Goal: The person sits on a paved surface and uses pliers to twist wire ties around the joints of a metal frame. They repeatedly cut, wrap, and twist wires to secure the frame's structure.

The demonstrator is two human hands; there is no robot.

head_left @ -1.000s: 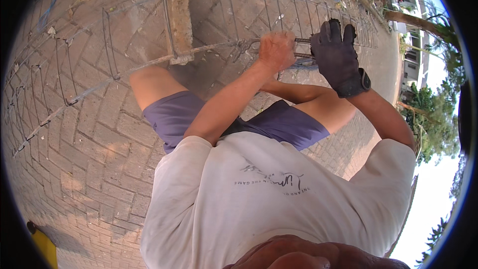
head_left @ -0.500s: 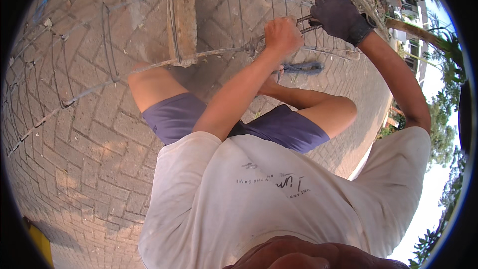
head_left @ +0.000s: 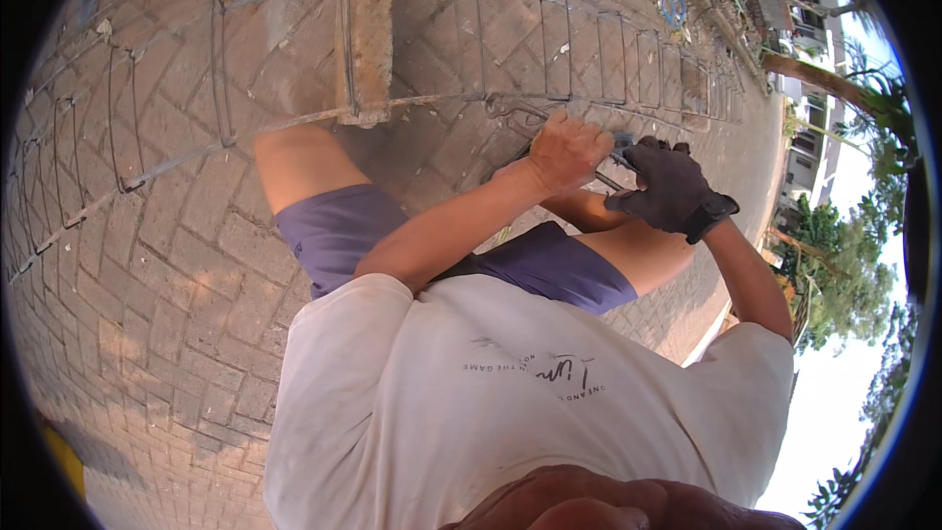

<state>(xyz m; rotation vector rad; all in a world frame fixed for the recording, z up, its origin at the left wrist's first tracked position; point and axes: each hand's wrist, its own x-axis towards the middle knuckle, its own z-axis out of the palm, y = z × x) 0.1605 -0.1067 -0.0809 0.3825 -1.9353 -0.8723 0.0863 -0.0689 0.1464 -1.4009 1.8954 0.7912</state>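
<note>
Pincers with long dark handles reach from my hands toward the near bar of a long steel rebar cage. Closed around the handles is my bare left hand. My right hand, in a dark glove, curls at the handle ends, its grip partly hidden. The tool's jaws lie beside the cage's lower bar, close to one of the rectangular stirrups. Behind my hands a grey-blue bundle of tie wire shows in part.
A wooden plank lies crosswise under the cage, near my knee. Herringbone paving spreads all around. Blue cord and dry leaves lie beyond the cage. Trees and buildings stand at the right.
Both hands have come nearer my body with the pincers, the right one most. The jaws now sit apart from the bar's earlier crossing, and more of the cage at the right shows.
</note>
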